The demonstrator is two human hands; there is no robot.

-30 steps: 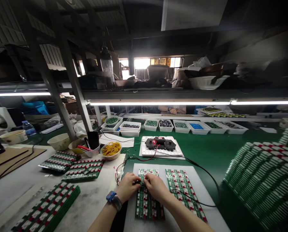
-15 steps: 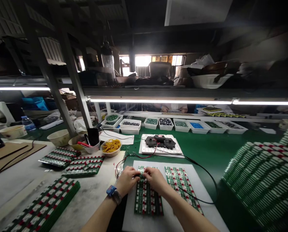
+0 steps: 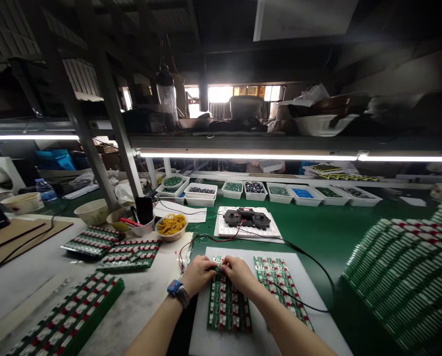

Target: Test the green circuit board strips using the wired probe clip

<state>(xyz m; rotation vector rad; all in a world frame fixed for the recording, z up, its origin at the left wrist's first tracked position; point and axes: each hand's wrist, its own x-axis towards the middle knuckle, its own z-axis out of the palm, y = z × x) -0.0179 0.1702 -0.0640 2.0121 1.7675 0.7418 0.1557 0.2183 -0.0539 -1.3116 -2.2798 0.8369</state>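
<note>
A green circuit board panel (image 3: 228,304) with rows of white and red parts lies on a white board (image 3: 202,341) in front of me. My left hand (image 3: 198,274), a blue-faced watch on its wrist, has its fingertips pinched at the panel's upper left. Close beside it, my right hand (image 3: 239,274) pinches at the panel's upper middle. Whatever is between the fingers is too small to make out. To the right lies a second circuit board panel (image 3: 276,277), with a black cable crossing it.
A black speaker unit (image 3: 246,218) rests on a white tray behind the panels. Small white bins (image 3: 279,192) of parts line the back. Stacked panels stand at right (image 3: 406,267) and left (image 3: 72,314). A bowl of yellow rubber bands (image 3: 171,225) is at left.
Both hands stay at the panel's upper end with almost no movement. The view has shifted very slightly. Across the bench, a person's hands now have a pale box-like object tilted up.
</note>
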